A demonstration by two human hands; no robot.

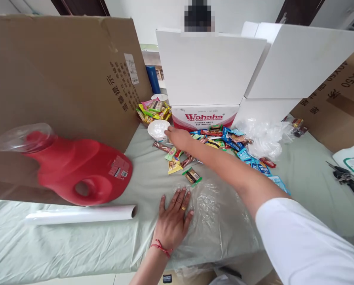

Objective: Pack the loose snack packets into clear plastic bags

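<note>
A small white bowl (157, 133) stands on the cloth-covered table in front of the white box. At the bowl's right rim, my right hand (177, 137) is closed, with its fingertips on the rim. Wrapped snacks lie scattered beneath and beyond my right forearm. My left hand (172, 221) rests flat with fingers spread, its right side against a clear plastic bag (221, 217) lying on the table. Just beyond its fingertips is a wrapped snack bar (191, 176) with green ends. A yellow snack packet (174, 165) sits a little farther off.
On the left, a red detergent bottle (96, 166) leans by a large cardboard box (61, 79), with a white roll (82, 215) in front. Beyond the bowl is a heap of snacks (155, 111). A Wahaha box (205, 67) stands behind; crumpled clear plastic (264, 138) lies right.
</note>
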